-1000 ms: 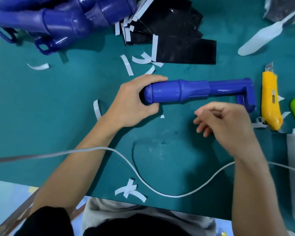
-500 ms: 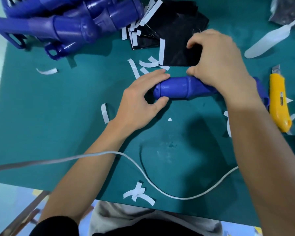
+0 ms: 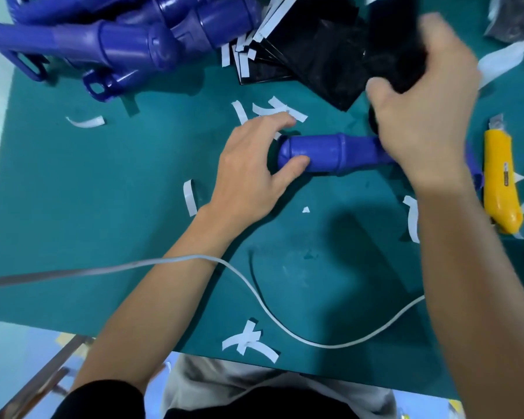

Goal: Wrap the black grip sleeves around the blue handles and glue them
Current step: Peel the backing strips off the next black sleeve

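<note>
I'm seeing the left hand (image 3: pixel 248 176) curling round the smooth, rounded blue handle (image 3: pixel 324 154), the right hand (image 3: pixel 421 116) pinching a limp black sleeve (image 3: pixel 397 49).

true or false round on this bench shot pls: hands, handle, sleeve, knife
1. The left hand grips the rounded end of the blue handle lying on the mat. True.
2. The right hand grips a black grip sleeve. True.
3. The blue handle already wears a black wrap. False: its visible part is bare blue.
4. One hand holds the cutter. False: the yellow utility knife lies on the mat, right of the right hand.
5. More handles are piled at the mat's near edge. False: the spare blue handles lie at its far left corner.
</note>
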The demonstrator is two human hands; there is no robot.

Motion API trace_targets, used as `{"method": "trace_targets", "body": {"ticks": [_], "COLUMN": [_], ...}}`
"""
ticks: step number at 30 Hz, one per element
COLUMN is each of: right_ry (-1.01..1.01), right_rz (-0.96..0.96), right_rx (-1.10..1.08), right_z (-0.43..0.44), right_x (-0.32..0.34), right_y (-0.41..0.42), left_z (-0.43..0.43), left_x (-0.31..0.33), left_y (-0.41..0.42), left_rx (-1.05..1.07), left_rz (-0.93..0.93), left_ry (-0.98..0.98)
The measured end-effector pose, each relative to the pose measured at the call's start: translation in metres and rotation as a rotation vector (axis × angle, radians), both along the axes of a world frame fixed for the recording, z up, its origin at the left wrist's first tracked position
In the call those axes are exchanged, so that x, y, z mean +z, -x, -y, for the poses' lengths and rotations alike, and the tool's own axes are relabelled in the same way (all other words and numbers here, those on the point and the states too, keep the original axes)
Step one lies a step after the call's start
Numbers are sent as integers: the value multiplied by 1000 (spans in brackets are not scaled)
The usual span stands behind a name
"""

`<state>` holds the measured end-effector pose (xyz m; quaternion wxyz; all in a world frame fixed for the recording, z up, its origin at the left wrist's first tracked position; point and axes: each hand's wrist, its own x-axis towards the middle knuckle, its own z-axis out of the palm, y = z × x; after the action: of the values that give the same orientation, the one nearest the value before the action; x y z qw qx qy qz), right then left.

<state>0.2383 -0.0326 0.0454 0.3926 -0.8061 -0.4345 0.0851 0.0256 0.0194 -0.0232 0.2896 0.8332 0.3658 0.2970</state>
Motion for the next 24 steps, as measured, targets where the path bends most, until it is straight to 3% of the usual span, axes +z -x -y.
{"method": "trace_targets", "body": {"ticks": [2,4,6,7,9,12,16,18,20,23,24], "right_ry": [-176,-274,-115,-15,147,263,42,38,33,-23,-47], "right_rz": [-164,-604,-1001,-1077,-1029,-958,-875,-811,-768,-778,-786], "right_rx": [-73,-163,-162,-101,60,358,244,198,126,29,22], "right_z": [22,50,71,79,90,97,93,90,89,86,86], "right_x": [9,8,-3,-13,-33,-47,-51,-55,-60,-64,-63], "right_y": [12,36,60,67,69,63,56,53,55,63,65], "left_z": [-1,3,11,17,32,43,36,34,36,34,35], "left_x": [-2,-1,4,7,11,15,16,13,11,9,8], "left_y": [-4,-5,-3,-3,-5,-7,-1,1,1,0,-1], "left_rx": [-2,-34,-76,-96,-95,29,1,14,61,45,16], "left_rz": [4,29,144,239,377,323,277,254,239,183,156], "left_ry": [-117,-195,-146,-56,152,329,393,352,144,-492,-601]}}
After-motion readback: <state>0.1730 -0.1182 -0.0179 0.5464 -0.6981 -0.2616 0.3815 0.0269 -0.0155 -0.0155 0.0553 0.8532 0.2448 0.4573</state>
